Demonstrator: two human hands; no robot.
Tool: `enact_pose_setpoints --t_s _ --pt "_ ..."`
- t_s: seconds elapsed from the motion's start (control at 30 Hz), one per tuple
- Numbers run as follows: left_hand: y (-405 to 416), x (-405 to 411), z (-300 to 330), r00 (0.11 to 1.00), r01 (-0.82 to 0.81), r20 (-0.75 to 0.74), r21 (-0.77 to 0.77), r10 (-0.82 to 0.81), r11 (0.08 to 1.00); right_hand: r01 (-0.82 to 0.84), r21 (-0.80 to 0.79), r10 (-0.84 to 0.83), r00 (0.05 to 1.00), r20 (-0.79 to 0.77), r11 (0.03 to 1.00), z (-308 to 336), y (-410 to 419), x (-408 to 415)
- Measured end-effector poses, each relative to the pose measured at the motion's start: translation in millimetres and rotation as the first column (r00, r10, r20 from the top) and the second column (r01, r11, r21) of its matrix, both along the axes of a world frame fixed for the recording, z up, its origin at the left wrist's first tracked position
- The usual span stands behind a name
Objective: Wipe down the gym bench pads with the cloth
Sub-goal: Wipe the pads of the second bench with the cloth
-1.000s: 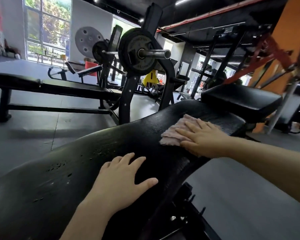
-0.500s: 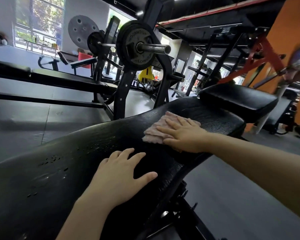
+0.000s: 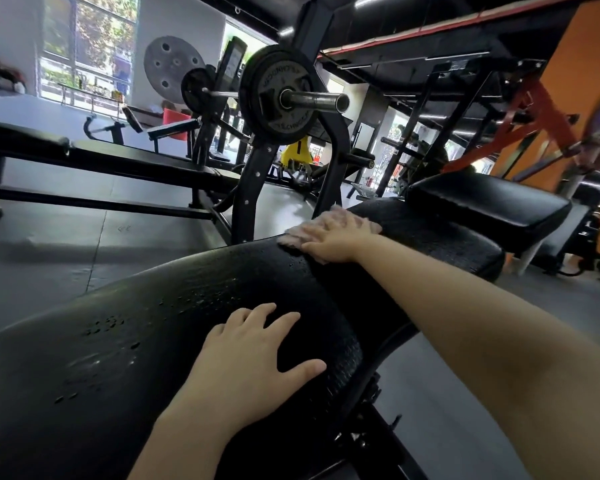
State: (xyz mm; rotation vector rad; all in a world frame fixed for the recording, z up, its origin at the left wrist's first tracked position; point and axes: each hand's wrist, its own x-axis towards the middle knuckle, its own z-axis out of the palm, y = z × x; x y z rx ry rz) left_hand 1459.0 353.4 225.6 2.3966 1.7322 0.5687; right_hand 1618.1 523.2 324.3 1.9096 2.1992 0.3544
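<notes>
A long black bench back pad point(image 3: 125, 341) fills the lower half of the view, beaded with water drops. A pink cloth point(image 3: 321, 225) lies near the pad's left edge, at the far part. My right hand point(image 3: 336, 242) presses flat on the cloth with straight fingers. My left hand point(image 3: 253, 355) rests flat on the near part of the pad, fingers spread. Beyond lies a separate black seat pad point(image 3: 489, 206).
A barbell with a weight plate point(image 3: 278, 95) sits on a black rack just left of the bench. Another flat bench point(image 3: 94, 154) stands on the grey floor to the left. Red and black machine frames point(image 3: 520, 109) crowd the right.
My right hand has slid the cloth from the middle of the pad toward its left edge. My left hand has stayed on the pad.
</notes>
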Motion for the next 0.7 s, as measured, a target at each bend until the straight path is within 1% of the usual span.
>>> enact_pose_setpoints --t_s 0.07,0.13,0.2,0.27,0.33,0.47,0.53,0.6,0.67,0.7 --pt "1.6 0.0 -1.2 1.0 -0.005 0.002 0.006 0.005 1.0 -0.095 -0.035 0.096 0.995 0.019 0.995 -18.0 -5.3 -27.3" --pt "2.3 0.4 -1.8 1.0 -0.01 0.007 -0.001 0.01 1.0 -0.151 -0.083 0.154 0.988 0.031 0.985 -32.9 -7.7 -47.0" --pt "2.9 0.9 -1.8 1.0 -0.012 0.004 -0.001 0.012 1.0 -0.172 -0.103 0.175 0.984 0.016 0.98 -34.5 -4.2 -52.9" --pt "2.1 0.6 -2.6 1.0 -0.011 0.005 0.008 0.011 1.0 -0.166 -0.079 0.167 0.986 0.006 0.983 -26.9 3.0 -46.4" --pt "0.3 0.2 -3.8 1.0 -0.01 0.012 0.011 0.01 1.0 -0.113 -0.015 0.113 0.994 0.006 0.993 -17.1 13.9 -29.6" --pt "-0.5 -0.5 -4.5 0.999 -0.003 0.039 0.011 0.002 1.0 0.074 0.099 -0.072 0.997 -0.029 0.992 7.2 34.3 26.4" --pt "0.5 -0.5 -5.2 0.999 0.002 0.04 0.018 -0.003 1.0 0.201 0.123 -0.194 0.979 -0.065 0.972 20.5 40.7 54.9" --pt "1.3 -0.2 -6.0 1.0 0.005 0.026 0.022 -0.005 1.0 0.331 0.125 -0.316 0.94 -0.126 0.935 29.0 42.5 69.2" --pt "1.6 -0.1 -5.8 1.0 0.003 0.016 0.029 -0.003 1.0 0.357 0.118 -0.341 0.93 -0.135 0.927 27.9 41.6 60.5" --pt "1.8 0.1 -5.7 1.0 0.002 0.016 0.029 -0.003 1.0 0.326 0.102 -0.314 0.942 -0.119 0.94 25.2 41.4 49.9"
